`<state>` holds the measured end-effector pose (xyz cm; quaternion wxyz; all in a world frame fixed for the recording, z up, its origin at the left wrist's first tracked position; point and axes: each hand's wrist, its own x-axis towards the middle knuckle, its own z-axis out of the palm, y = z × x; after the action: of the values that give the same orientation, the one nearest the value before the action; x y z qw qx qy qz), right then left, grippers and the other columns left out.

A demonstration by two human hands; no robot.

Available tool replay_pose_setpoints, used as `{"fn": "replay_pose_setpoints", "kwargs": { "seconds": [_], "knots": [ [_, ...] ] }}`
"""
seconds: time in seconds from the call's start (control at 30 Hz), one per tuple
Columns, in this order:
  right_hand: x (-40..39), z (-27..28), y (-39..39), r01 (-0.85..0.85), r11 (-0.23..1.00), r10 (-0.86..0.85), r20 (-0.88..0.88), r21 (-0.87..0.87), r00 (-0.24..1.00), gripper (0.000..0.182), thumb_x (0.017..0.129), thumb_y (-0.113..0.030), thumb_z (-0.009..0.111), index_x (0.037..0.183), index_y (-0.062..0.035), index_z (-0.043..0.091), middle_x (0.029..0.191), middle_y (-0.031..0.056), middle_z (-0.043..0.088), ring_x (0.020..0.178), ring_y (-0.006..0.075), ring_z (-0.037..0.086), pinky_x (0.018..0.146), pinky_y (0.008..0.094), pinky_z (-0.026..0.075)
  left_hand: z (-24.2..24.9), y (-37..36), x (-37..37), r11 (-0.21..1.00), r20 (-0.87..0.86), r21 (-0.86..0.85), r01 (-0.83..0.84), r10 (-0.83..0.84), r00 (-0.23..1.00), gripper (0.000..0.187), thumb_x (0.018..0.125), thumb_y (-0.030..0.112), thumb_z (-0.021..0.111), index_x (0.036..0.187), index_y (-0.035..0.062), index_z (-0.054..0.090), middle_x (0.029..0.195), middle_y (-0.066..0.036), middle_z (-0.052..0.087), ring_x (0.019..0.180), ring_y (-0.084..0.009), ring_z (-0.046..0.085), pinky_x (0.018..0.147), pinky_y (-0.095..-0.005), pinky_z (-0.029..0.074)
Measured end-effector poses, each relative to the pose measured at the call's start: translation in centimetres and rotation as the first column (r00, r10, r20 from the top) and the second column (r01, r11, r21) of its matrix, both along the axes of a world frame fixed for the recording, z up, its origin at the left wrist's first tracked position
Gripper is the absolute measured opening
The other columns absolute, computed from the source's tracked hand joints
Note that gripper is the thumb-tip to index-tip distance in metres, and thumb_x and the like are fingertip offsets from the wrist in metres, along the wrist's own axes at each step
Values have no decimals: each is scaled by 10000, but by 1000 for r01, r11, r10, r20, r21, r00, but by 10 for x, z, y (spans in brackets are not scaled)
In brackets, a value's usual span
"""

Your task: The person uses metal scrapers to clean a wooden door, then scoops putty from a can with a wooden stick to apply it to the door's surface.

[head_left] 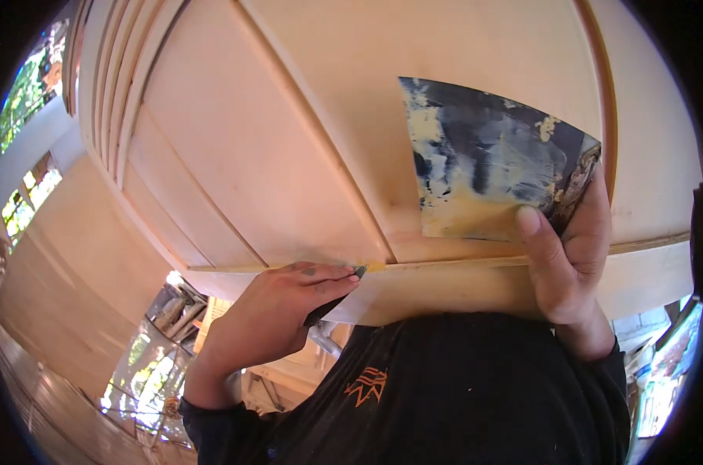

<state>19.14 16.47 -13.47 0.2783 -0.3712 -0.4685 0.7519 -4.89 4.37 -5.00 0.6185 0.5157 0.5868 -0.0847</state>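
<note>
My left hand (297,298) is closed on a small dark putty spreader (360,271), its fingers laid along it. The spreader's tip meets the wooden edge strip (460,263) at the base of the panel, where there is a yellowish smear of putty (377,266). Much of the tool is hidden under the hand. Off to the right, my right hand (572,256) grips a dark, flat putty board (483,167) by its corner, thumb on the face and other fingers behind. Cream and yellow putty streaks coat the board.
A large pale wooden panel (235,147) with raised strips fills the view ahead. Curved mouldings (123,85) border its left side. Another brown sheet (72,271) stands at far left. Scrap wood (169,314) lies lower left. My black shirt (475,395) is close to the panel's lower edge.
</note>
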Motion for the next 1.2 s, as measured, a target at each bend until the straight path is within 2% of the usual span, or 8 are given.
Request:
{"fn": "replay_pose_setpoints", "kwargs": {
  "seconds": [0.23, 0.33, 0.37, 0.5, 0.73, 0.83, 1.1, 1.2],
  "knots": [
    [0, -3, -2, 54, 994, -54, -9, 91, 999, 517, 838, 41, 485, 1296, 110, 255, 1171, 148, 492, 1073, 175, 478, 940, 276, 354, 18, 27, -31, 987, 148, -156, -44, 68, 987, 529, 614, -149, 516, 1099, 47, 591, 1127, -127, 590, 1075, -303, 539, 872, -360, 462],
    [0, -4, 0, 8, 987, -13, 26, 163, 1000, 512, 837, 46, 478, 1294, 116, 258, 1168, 151, 494, 1071, 177, 480, 937, 275, 356, 31, 39, -23, 972, -176, 213, 96, -58, 983, 381, 652, -20, 619, 1028, 45, 634, 1052, -119, 632, 996, -307, 597, 840, -381, 487],
    [-3, -3, -1, 17, 991, -20, 23, 135, 1000, 510, 837, 46, 478, 1292, 117, 259, 1165, 151, 497, 1071, 177, 481, 938, 276, 357, 33, 39, -17, 920, -318, 236, 314, -232, 919, 359, 679, 42, 608, 1037, 60, 631, 1057, -108, 616, 1011, -299, 576, 859, -391, 473],
    [-13, 0, -4, 43, 994, -46, 28, 102, 999, 509, 838, 42, 485, 1289, 122, 263, 1154, 150, 506, 1074, 178, 486, 941, 279, 358, 23, 25, 10, 781, -365, 284, 557, -449, 816, 330, 764, 124, 515, 1080, 104, 608, 1130, -79, 541, 1095, -267, 481, 958, -439, 379],
    [-16, -8, -10, 85, 982, -93, 43, 167, 995, 506, 844, 17, 514, 1284, 116, 284, 1144, 143, 511, 1077, 179, 485, 938, 277, 363, 15, 14, 22, 665, -411, 322, 673, -543, 733, 335, 771, 166, 513, 1081, 79, 607, 1118, -95, 527, 1104, -279, 452, 951, -462, 355],
    [-15, -10, -8, 23, 975, -36, 57, 220, 998, 503, 848, 13, 513, 1288, 107, 287, 1140, 136, 514, 1064, 166, 486, 930, 278, 370, 11, 12, 24, 637, -427, 318, 702, -565, 706, 333, 772, 171, 512, 1072, 63, 610, 1084, -93, 532, 1088, -272, 452, 946, -459, 352],
    [-10, -1, -5, 17, 993, -29, 97, 120, 995, 508, 857, -3, 517, 1298, 92, 285, 1148, 121, 512, 1060, 150, 484, 929, 273, 371, 16, 17, 19, 566, -415, 203, 799, -690, 594, 276, 774, 162, 511, 984, 53, 653, 981, -57, 559, 1050, -250, 473, 943, -428, 351],
    [-11, -4, -5, 55, 989, -64, 66, 135, 996, 520, 858, -1, 520, 1307, 92, 275, 1167, 124, 502, 1080, 153, 478, 944, 275, 363, 18, 21, 15, 607, -366, 203, 768, -681, 634, 241, 736, 122, 564, 925, 3, 655, 936, -80, 579, 1012, -257, 505, 934, -447, 362]
  ]
}}
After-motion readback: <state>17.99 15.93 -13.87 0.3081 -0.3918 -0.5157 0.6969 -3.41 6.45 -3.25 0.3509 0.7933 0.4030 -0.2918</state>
